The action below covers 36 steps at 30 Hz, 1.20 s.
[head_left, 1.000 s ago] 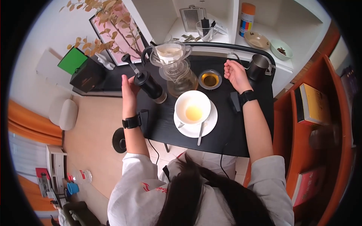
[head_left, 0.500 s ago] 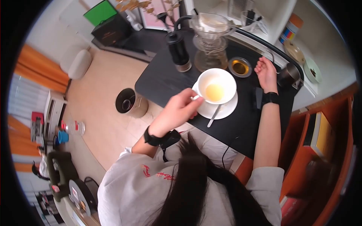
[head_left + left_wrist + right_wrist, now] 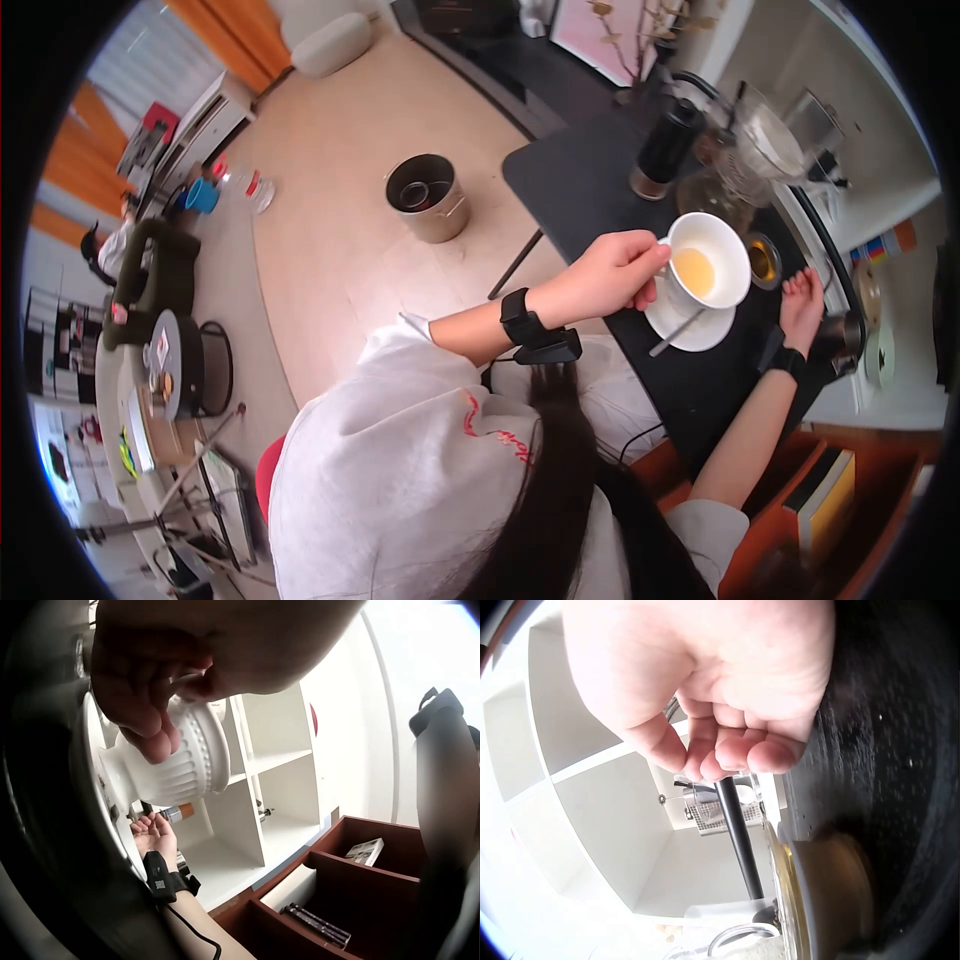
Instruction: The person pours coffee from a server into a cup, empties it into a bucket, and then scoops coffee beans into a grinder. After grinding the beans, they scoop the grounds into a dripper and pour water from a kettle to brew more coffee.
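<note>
My left hand [image 3: 605, 272] pinches the handle of a white cup [image 3: 735, 262], which has a little yellow liquid at its bottom. In the left wrist view the cup's ribbed side [image 3: 184, 754] shows, its foot close over the saucer. The white saucer [image 3: 715, 335] lies on the black table [image 3: 570, 170], with a metal spoon [image 3: 676, 333] on it. My right hand [image 3: 803, 310] rests at the table's right side, fingers loosely curled and holding nothing. Nearest to it are a small round dish of amber liquid [image 3: 763, 262] and a dark metal pitcher [image 3: 840, 342].
Behind the cup stand a black hand grinder [image 3: 672, 135] and a glass server [image 3: 710, 200] topped by a dripper with a paper filter [image 3: 775, 140]. A bin [image 3: 435, 212] stands on the floor to the left. A reddish wooden bookshelf [image 3: 489, 656] is at the right.
My left hand has gone from beside the grinder to the cup's handle and now grips it. The head view has swung left. My right hand stays by the small dish.
</note>
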Tool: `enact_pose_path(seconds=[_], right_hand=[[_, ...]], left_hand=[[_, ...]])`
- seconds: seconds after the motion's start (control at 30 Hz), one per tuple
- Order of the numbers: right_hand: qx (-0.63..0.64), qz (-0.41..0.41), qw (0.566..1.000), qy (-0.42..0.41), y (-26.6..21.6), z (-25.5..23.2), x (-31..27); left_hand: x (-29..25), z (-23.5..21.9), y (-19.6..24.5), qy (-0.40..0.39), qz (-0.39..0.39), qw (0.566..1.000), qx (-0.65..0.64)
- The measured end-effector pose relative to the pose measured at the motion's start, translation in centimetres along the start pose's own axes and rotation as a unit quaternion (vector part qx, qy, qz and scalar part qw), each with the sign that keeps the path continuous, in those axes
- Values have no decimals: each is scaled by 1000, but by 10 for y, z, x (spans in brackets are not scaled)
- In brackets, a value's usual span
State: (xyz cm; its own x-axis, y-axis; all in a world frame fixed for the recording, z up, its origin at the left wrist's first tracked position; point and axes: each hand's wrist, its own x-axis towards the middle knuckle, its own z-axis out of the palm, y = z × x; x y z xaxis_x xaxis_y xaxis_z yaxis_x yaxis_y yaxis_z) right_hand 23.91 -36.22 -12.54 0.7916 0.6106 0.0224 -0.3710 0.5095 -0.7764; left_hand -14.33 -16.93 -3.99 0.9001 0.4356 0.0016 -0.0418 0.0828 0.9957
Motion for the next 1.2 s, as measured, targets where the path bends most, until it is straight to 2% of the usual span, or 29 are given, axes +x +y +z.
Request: enact_pose_path(seconds=[0.1, 0.23, 0.3, 0.4, 0.43, 0.57, 0.7, 0.93, 1.07, 1.17, 1.2], right_hand=[[-17, 3, 999, 30, -2, -2, 1], [-16, 17, 1000, -14, -6, -18, 9], [-16, 17, 1000, -9, -8, -26, 13], [-24, 23, 999, -8, -12, -28, 12], [-30, 10, 999, 28, -12, -28, 11], [-38, 6, 999, 18, -13, -26, 7], [-34, 19, 999, -30, -18, -29, 5], [-45, 11, 999, 24, -18, -18, -5], [-49, 12, 999, 21, -20, -18, -6], [-54, 7, 998, 29, -19, -12, -9], [-55, 5, 998, 31, -19, -10, -10]], left_hand=[[-18, -26, 19, 1, 4, 1000, -26], [-62, -82, 52, 31, -13, 995, -89], [-89, -110, 68, 83, -31, 991, -100], [-121, -156, 64, 175, -18, 979, -105], [-130, -170, 61, 206, -10, 973, -106], [-147, -235, 32, 333, -9, 940, -77], [-136, -319, -18, 428, -32, 902, -46], [-79, -452, -106, 542, -64, 837, 36], [-46, -506, -134, 569, -82, 797, 185], [-28, -524, -137, 559, -88, 724, 395], [-23, -525, -137, 559, -59, 703, 435]])
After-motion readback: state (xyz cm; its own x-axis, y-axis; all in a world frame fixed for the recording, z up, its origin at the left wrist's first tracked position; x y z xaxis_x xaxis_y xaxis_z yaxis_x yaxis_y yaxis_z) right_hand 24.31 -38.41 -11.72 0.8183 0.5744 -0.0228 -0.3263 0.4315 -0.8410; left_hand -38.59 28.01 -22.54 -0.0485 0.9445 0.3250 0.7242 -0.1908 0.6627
